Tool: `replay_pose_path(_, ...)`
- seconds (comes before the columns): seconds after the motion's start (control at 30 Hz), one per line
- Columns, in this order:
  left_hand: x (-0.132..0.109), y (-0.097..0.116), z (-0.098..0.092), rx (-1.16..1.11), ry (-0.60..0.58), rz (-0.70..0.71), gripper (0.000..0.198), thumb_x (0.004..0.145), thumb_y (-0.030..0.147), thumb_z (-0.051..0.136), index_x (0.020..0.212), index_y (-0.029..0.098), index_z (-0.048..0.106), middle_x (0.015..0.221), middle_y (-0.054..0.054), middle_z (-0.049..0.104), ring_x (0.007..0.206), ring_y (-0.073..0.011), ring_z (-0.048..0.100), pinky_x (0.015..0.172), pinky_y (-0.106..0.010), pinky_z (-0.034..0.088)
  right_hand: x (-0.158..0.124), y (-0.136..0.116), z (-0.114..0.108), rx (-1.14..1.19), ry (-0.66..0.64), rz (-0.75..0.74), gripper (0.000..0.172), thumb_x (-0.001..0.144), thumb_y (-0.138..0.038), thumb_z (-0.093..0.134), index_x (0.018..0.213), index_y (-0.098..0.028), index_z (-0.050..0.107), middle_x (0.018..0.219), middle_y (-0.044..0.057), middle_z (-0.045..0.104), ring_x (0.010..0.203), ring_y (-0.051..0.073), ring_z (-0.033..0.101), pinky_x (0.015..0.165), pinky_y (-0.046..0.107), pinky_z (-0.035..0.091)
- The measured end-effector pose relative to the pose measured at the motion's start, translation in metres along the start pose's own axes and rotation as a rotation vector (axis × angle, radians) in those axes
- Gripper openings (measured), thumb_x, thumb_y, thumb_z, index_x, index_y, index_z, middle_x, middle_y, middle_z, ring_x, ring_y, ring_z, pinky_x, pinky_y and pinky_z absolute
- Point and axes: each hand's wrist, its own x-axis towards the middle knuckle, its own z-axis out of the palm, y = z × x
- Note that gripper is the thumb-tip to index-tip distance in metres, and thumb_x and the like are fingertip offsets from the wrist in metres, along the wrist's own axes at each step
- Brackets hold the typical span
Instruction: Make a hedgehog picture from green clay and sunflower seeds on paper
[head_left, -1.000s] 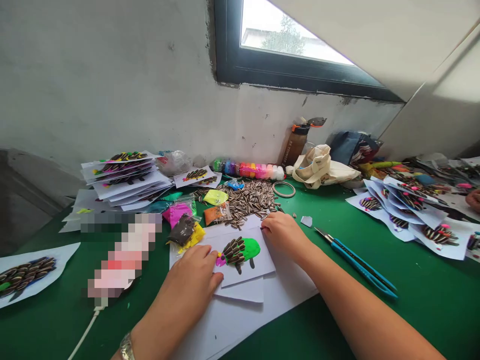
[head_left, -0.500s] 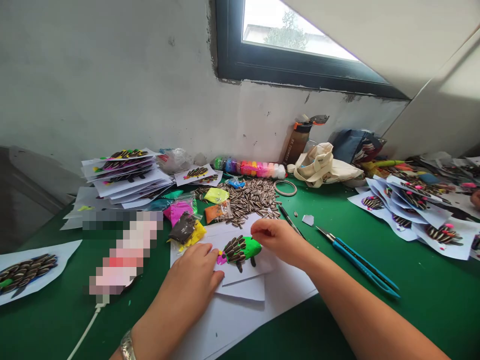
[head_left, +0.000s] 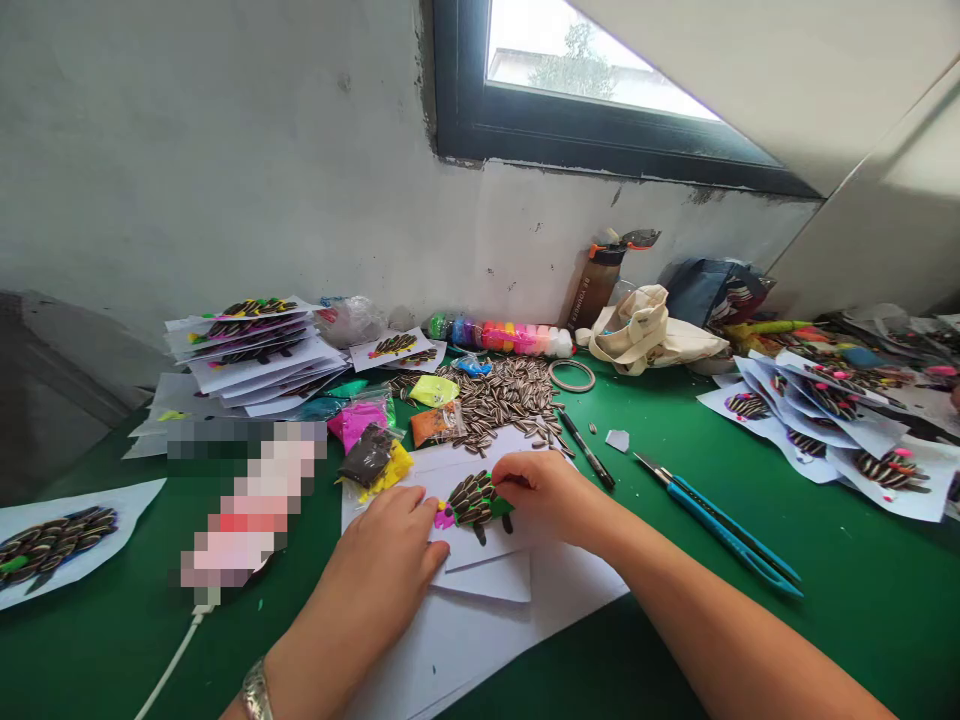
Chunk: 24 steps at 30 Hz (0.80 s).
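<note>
A clay animal (head_left: 472,500) with a pink head and a green body lies on white paper (head_left: 480,577) in front of me, rows of striped sunflower seeds covering much of its back. My left hand (head_left: 394,550) rests flat on the sheet beside the pink head, thumb apart from the fingers. Over the body's right end, my right hand (head_left: 544,495) is closed in a pinch at the edge of the seed rows; its fingertips hide whatever they hold and part of the green clay.
Behind the paper lies a heap of loose sunflower seeds (head_left: 510,395), with clay packets (head_left: 439,424) alongside. A black pen (head_left: 587,450) and blue tweezers (head_left: 727,525) are to the right. Stacked seed pictures (head_left: 255,360) stand back left, others (head_left: 832,415) at right.
My right hand has moved slightly left, from the green body's right end onto it, covering the green clay. My left hand has stayed in place.
</note>
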Motion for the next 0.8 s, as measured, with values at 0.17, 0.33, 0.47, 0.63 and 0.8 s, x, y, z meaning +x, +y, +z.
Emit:
replay_pose_path(0.17,0.000,0.002,-0.002,0.018,-0.014,-0.002,0.025,0.085,0.026,0.050,0.101,0.018,0.067,0.117,-0.013,0.063,0.117,-0.0321,0.053,0.096,-0.045,0.044,0.000,-0.002,0.006,0.020,0.044,0.021,0.022,0.077,-0.009,0.051,0.080,-0.021,0.069,0.065,-0.004,0.062,0.060,0.010,0.051,0.057,0.019,0.034)
replay_pose_path(0.33,0.001,0.001,-0.001,0.021,-0.007,0.011,0.024,0.085,0.025,0.051,0.099,0.017,0.068,0.117,-0.013,0.063,0.118,-0.0325,0.053,0.096,-0.046,0.044,-0.002,-0.006,0.009,0.040,0.038,0.022,0.020,0.079,-0.010,0.051,0.078,-0.020,0.067,0.067,-0.003,0.062,0.061,0.010,0.052,0.057,0.019,0.035)
replay_pose_path(0.47,0.000,0.001,-0.001,0.014,-0.004,0.017,0.025,0.085,0.025,0.050,0.101,0.017,0.067,0.118,-0.013,0.063,0.118,-0.0325,0.053,0.096,-0.046,0.044,-0.003,-0.009,0.010,0.008,0.057,0.043,0.019,0.078,-0.009,0.051,0.076,-0.020,0.066,0.064,-0.003,0.062,0.060,0.011,0.052,0.056,0.019,0.034)
replay_pose_path(0.63,-0.001,0.001,-0.001,0.030,-0.006,0.022,0.025,0.086,0.025,0.050,0.102,0.017,0.067,0.121,-0.013,0.062,0.118,-0.0318,0.052,0.097,-0.044,0.044,-0.002,-0.011,0.011,-0.014,0.086,0.051,0.019,0.077,-0.007,0.051,0.077,-0.019,0.065,0.063,-0.003,0.061,0.058,0.010,0.051,0.056,0.019,0.033)
replay_pose_path(0.8,0.000,0.003,-0.002,0.027,-0.016,0.011,0.024,0.085,0.024,0.051,0.103,0.017,0.067,0.120,-0.013,0.062,0.118,-0.0314,0.053,0.098,-0.045,0.043,0.000,-0.012,0.015,-0.043,0.094,0.072,0.017,0.077,-0.007,0.051,0.076,-0.019,0.063,0.064,-0.002,0.060,0.058,0.010,0.050,0.056,0.020,0.031)
